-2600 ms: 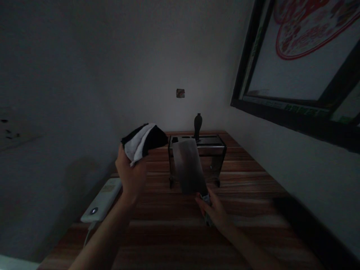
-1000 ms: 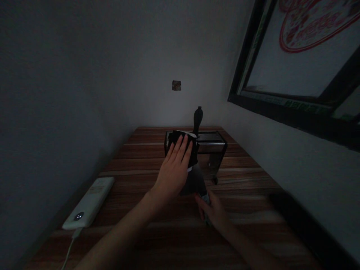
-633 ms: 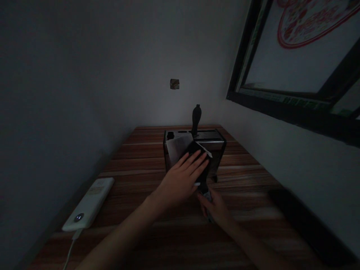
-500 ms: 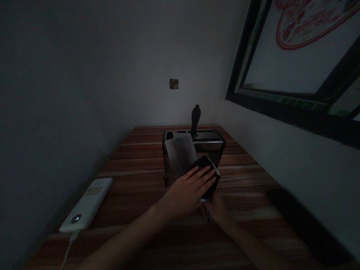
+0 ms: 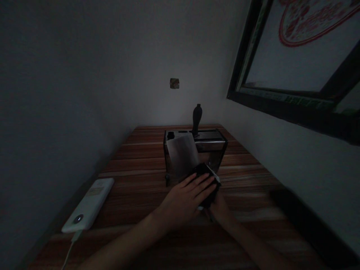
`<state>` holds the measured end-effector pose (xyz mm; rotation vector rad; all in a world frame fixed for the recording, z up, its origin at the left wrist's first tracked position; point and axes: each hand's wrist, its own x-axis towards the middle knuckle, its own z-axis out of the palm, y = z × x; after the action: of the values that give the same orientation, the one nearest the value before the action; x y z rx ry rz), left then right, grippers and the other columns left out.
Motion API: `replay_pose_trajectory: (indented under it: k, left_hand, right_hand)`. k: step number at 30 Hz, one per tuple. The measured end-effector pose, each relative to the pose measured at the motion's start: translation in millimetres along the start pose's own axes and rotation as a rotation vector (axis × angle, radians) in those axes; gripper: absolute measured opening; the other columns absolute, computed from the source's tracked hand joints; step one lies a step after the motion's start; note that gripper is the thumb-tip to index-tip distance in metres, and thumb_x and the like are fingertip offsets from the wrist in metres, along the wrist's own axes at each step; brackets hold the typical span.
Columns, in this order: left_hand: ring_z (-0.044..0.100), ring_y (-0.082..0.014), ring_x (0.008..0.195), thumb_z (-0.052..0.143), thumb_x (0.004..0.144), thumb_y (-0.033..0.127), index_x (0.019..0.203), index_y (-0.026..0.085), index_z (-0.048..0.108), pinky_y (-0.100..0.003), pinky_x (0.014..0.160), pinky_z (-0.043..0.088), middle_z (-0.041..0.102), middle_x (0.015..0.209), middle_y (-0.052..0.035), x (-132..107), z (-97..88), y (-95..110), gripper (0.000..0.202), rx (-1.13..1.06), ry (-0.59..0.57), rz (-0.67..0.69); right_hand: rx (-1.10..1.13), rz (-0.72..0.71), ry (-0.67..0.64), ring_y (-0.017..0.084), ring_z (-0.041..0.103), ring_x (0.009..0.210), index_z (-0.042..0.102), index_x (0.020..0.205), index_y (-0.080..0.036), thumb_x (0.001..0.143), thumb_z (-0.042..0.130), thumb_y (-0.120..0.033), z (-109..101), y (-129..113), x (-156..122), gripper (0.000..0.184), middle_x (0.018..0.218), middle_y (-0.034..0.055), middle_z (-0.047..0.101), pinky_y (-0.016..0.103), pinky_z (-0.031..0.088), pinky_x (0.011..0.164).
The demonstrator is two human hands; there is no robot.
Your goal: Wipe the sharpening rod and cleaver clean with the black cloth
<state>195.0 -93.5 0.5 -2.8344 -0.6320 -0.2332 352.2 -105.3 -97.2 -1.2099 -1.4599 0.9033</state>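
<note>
A broad, flat grey blade, which looks like a cleaver (image 5: 183, 152), leans up in the middle of the table. Across its lower part lies a black folded piece with a pale edge (image 5: 204, 170); it looks like a cloth, but the dark picture hides its exact kind. My left hand (image 5: 191, 193) presses over this black piece, fingers stretched across it and thumb hidden. Under and to the right, my right hand (image 5: 221, 210) is closed around the lower end by the handle, mostly covered by the black piece. Directly behind stands a metal-topped knife rack (image 5: 209, 135).
One dark knife handle (image 5: 197, 115) sticks up from the rack. On the left lies a white power bank (image 5: 89, 204) with a cable (image 5: 67, 253). A long black object (image 5: 306, 225) runs along the right wall. A framed picture (image 5: 298, 67) hangs above.
Both hands have shifted slightly down with the black piece, uncovering a little more of the blade. The camera view has moved a little; the rack and power bank stay in place.
</note>
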Motion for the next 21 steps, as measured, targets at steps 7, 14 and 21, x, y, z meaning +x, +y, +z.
replay_pose_trajectory:
  k: [7, 14, 21]
  left_hand:
    - [0.004, -0.0203, 0.136, 0.046, 0.083, 0.035, 0.14, 0.016, 0.014, -0.039, 0.11, 0.008, 0.01, 0.148, -0.0023, 0, -12.9, -31, 0.068, 0.127, 0.108, -0.168]
    - [0.006, -0.0213, 0.136, 0.048, 0.081, 0.026, 0.14, 0.015, 0.017, -0.041, 0.11, 0.009, 0.014, 0.148, -0.0047, 11, -30.5, -52, 0.067, 0.178, 0.232, -0.315]
    - [0.007, -0.0226, 0.136, 0.048, 0.081, 0.02, 0.14, 0.015, 0.018, -0.042, 0.11, 0.009, 0.013, 0.148, -0.0057, 16, -37.3, -54, 0.067, 0.138, 0.273, -0.356]
  right_hand:
    - [0.113, 0.254, -0.067, 0.006, 0.035, 0.029, 0.046, 0.071, -0.019, 0.065, 0.063, -0.042, 1, -15, -1, 0.029, 0.039, -0.0104, 0.041, 0.016, 0.028, 0.029]
    - [0.137, 0.264, -0.091, 0.005, 0.033, 0.028, 0.044, 0.07, -0.02, 0.068, 0.061, -0.046, 2, -14, -1, 0.032, 0.039, -0.0113, 0.039, 0.016, 0.027, 0.029]
    - [0.149, 0.271, -0.107, 0.005, 0.033, 0.028, 0.043, 0.069, -0.02, 0.069, 0.06, -0.047, 2, -13, -1, 0.032, 0.038, -0.0112, 0.039, 0.016, 0.027, 0.029]
